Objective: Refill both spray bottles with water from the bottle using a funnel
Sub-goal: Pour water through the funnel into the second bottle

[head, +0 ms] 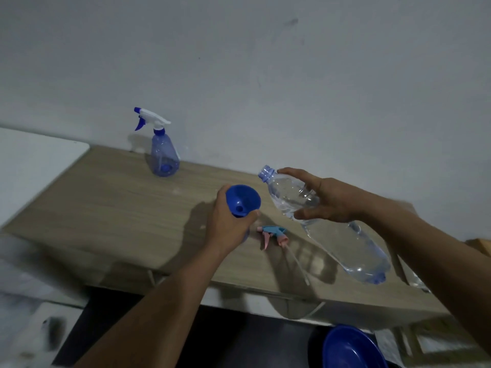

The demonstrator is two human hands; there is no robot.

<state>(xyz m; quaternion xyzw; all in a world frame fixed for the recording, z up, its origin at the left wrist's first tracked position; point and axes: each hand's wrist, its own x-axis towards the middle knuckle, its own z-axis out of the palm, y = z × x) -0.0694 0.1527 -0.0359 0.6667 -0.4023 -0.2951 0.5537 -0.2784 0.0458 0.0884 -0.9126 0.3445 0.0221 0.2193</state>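
We've got the left hand (228, 224) curled round the base of the funnel (243, 199) and, it looks like, the neck of the second sprayer (246, 236), which it mostly hides. Our right hand (326, 200) grips the water bottle (345, 243) near its shoulder. The bottle is uncapped and tilted, with its mouth just beside the funnel rim. The first sprayer (163, 155) stands upright at the back of the table (106, 203), well apart. A loose spray head (273, 235) lies flat near the left hand.

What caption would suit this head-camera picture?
Left hand grips a blue funnel while right hand holds an uncapped water bottle tilted toward it.
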